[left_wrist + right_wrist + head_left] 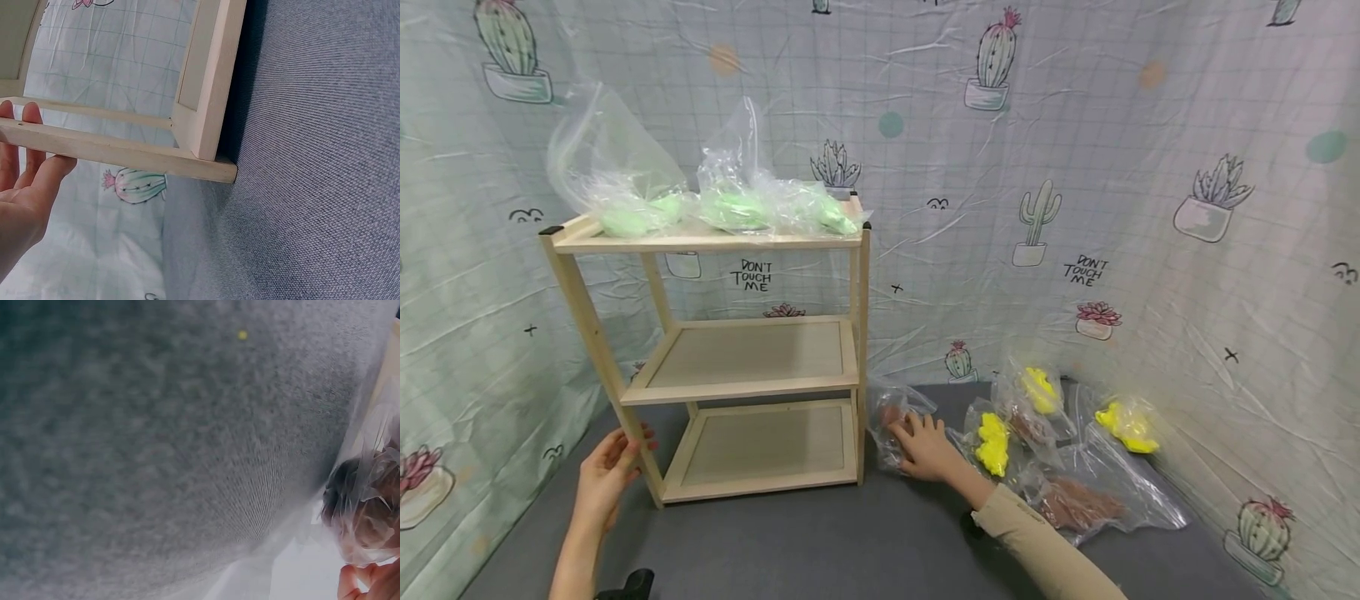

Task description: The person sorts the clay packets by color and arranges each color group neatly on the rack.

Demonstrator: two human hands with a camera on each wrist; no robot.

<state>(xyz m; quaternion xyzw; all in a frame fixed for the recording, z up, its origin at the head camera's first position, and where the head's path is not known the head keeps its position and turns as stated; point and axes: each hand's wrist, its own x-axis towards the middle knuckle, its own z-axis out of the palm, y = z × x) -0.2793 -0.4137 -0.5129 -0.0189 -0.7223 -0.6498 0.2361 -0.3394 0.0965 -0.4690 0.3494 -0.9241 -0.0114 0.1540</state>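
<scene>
A three-tier wooden shelf (737, 388) stands on the left side of the grey surface. My left hand (607, 473) grips its front left post (112, 145), thumb on one side and fingers round the other. Close by the shelf's right leg is a clear plastic bag with a brown lump inside (891, 414). My right hand (927, 448) holds this bag with bent fingers. In the right wrist view, the brown-filled bag (369, 519) shows at the right edge, with fingertips (350, 584) against it; the rest of that hand is out of frame.
On the top tier sit several clear bags with light green lumps (733, 208). Right of my right hand lie bags with yellow lumps (992, 443) and brown ones (1078, 502). A cactus-print curtain (925, 275) encloses the back and sides.
</scene>
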